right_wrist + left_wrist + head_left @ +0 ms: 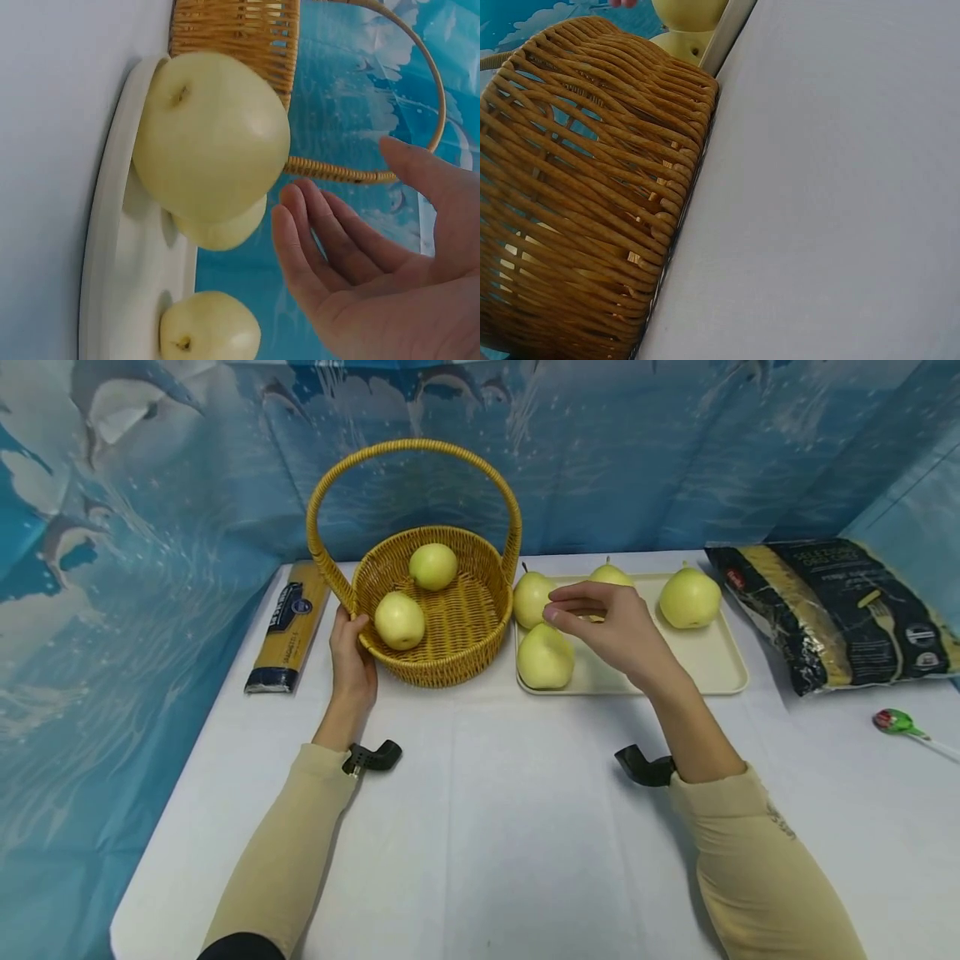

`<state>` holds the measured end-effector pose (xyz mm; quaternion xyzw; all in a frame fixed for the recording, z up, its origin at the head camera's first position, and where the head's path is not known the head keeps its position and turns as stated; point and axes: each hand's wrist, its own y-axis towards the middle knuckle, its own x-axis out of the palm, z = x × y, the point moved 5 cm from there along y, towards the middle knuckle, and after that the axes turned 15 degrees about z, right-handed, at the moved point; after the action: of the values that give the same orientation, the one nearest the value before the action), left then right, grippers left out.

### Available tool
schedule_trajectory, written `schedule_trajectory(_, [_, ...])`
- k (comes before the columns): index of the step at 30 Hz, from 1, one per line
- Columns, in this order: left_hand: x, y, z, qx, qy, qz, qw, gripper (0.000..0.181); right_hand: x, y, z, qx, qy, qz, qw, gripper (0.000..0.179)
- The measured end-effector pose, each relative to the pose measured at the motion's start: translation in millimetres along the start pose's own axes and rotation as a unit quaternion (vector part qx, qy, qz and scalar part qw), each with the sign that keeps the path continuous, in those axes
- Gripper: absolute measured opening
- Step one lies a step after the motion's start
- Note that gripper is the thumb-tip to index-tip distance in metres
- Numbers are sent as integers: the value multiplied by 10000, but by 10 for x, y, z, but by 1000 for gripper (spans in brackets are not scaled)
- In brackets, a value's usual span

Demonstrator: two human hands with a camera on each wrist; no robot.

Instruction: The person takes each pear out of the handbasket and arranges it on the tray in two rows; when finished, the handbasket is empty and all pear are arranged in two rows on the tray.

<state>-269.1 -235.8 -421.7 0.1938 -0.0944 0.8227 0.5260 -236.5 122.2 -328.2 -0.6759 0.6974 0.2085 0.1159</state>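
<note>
A wicker basket (442,672) with a tall hooped handle stands at the back of the table, and two yellow-green pears (400,621) lie inside it. My left hand (352,656) grips the basket's left side, thumb at the rim by the foot of the handle. To the right of the basket, a cream tray (622,681) bears several pears (546,657). Over the tray's left half hovers my right hand (618,625), holding nothing. In the right wrist view its fingers (341,240) are extended and apart from the thumb, beside the nearest pear (217,135).
A pack of spaghetti (288,627) lies left of the basket. Right of the tray are a large black-and-gold bag (840,610) and a lollipop (892,721) in a green wrapper. A blue sea-print curtain (600,468) hangs behind the white table (495,827).
</note>
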Motion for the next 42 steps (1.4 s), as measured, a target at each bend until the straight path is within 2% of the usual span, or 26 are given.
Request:
schedule_trajectory(4, [-1,-5,-24,-29,29,1,10000,59,96,-21,-43,-196,299,133,9993,46])
schedule_trajectory(9, [0,-2,-9,42,54,11,10000,59,266,-22,-162,-458,948,443,9934,40])
schedule_trajectory(13, [-16,-11,-9,-2,18,48,10000,59,434,-18,-308,-485,1354,332,9890,39])
schedule_trajectory(16, [-42,-21,-16,-36,-22,93,9999,60,587,4,-394,-462,1430,141,9885,38])
schedule_trajectory(19, [-50,-26,-15,-27,-36,89,10000,60,737,22,-455,-440,1376,-1,9895,37])
schedule_trajectory(26, [-10,-10,-15,-70,-50,52,9999,59,1004,108,-607,-470,1149,-15,9923,37])
schedule_trajectory(35, [30,-2,-32,-71,-40,119,9999,56,1364,265,-738,-431,749,-232,9960,43])
schedule_trajectory(42, [5,6,-19,-73,-13,115,9999,57,1642,338,-788,-529,-13,-380,9979,54])
